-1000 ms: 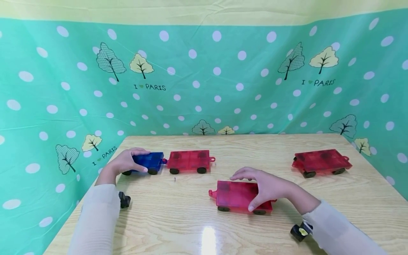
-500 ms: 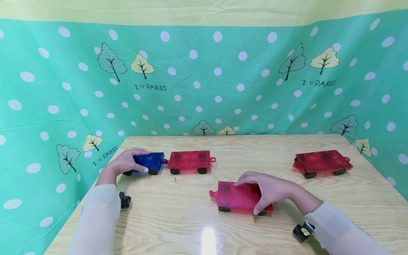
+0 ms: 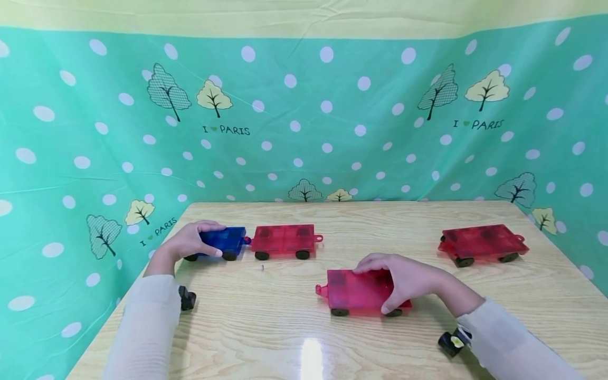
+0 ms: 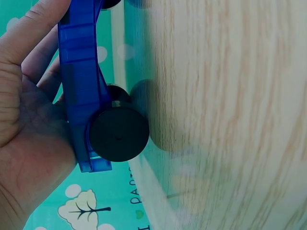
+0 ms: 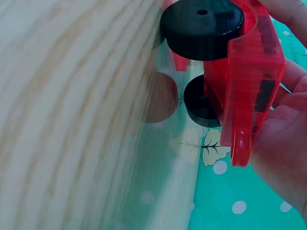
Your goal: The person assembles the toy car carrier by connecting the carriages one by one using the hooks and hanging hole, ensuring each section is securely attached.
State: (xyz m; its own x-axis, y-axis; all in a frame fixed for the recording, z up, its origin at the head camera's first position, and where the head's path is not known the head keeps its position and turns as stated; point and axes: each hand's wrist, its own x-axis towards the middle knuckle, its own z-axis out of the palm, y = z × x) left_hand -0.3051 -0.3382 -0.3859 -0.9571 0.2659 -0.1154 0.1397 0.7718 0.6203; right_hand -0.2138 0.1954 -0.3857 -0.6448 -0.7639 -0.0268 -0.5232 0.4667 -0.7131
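The left hand (image 3: 190,241) is gripping a blue wheeled car (image 3: 233,238), its thumb lying along the near side. The right hand (image 3: 408,277) is gripping the right end of a red car (image 3: 353,290), whose hook is pointing leftward, away from that hand. Just right of the left hand's car, a second red car (image 3: 284,240) is standing in line with it, a coupling bridging the two. Farther out, to the right of the right hand, a third red car (image 3: 484,241) is resting on the wooden table (image 3: 266,327).
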